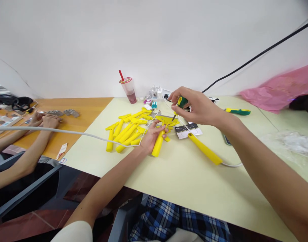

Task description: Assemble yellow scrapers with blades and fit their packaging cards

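Note:
My left hand (152,136) is closed around a yellow plastic scraper (158,144), its wide head pointing away from me. In my right hand (194,106) is a screwdriver (182,102) with a green and yellow handle. Its tip points down at the scraper's head; whether it sits in a screw is too small to tell. Just left of my left hand lies a pile of similar yellow scrapers (126,132). To the right, a loose yellow handle (204,149) with a white cord lies beside a black and white card (188,131).
A second green and yellow tool (237,111) lies at the right, near a pink plastic bag (280,90) and clear plastic wrap (297,144). A drink cup (129,90) with a red straw stands by the wall. A white cable (93,133) crosses the left side; a co-worker's hands (49,121) work there.

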The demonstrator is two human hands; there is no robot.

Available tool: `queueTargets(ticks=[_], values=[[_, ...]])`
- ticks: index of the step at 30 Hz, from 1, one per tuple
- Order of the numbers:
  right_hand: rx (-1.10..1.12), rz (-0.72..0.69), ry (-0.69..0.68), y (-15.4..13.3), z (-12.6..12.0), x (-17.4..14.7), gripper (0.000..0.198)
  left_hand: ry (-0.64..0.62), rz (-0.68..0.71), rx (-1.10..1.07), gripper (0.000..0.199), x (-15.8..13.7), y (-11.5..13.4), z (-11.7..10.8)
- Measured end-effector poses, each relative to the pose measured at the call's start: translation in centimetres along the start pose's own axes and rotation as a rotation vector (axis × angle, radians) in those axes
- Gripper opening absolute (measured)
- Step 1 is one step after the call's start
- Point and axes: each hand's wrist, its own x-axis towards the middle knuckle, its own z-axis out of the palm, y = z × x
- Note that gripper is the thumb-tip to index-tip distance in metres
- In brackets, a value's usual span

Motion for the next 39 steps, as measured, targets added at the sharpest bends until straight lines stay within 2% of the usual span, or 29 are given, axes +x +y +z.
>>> queueTargets(ticks=[5, 10, 14, 20, 24, 30, 32, 36, 39], values=[[0.088, 0.028, -0.052, -0.51, -0.3, -0.07, 0.031, 0.011, -0.014, -0.041, 0.052, 0.05, 0.22, -0.08], [0.033, 0.008, 0.002, -0.13, 0.04, 0.25, 0.023, 0.029, 0.004, -0.06, 0.051, 0.09, 0.38, -0.26], [-0.039, -0.007, 0.034, 0.2, 0.0, 0.26, 0.023, 0.023, 0.007, -0.047, 0.052, 0.09, 0.3, -0.4], [-0.009, 0.004, -0.013, -0.25, -0.31, 0.04, 0.025, 0.034, 0.02, -0.068, 0.054, 0.2, 0.41, -0.46], [0.023, 0.022, 0.027, -0.22, -0.01, 0.19, 0.023, 0.06, 0.036, -0.103, 0.054, 0.24, 0.74, -0.49], [-0.082, 0.013, 0.059, 0.28, -0.14, 0.33, 0.017, 0.045, 0.037, -0.101, 0.053, 0.22, 0.71, -0.53], [-0.097, 0.005, 0.035, 0.29, -0.35, 0.25, 0.017, 0.044, 0.033, -0.091, 0.053, 0.23, 0.62, -0.52], [-0.051, -0.011, -0.027, -0.04, -0.48, 0.1, 0.028, 0.062, 0.045, -0.095, 0.054, 0.29, 0.61, -0.56], [-0.048, 0.001, -0.019, -0.28, -0.22, 0.14, 0.022, 0.073, 0.055, -0.103, 0.054, 0.33, 0.71, -0.62]])
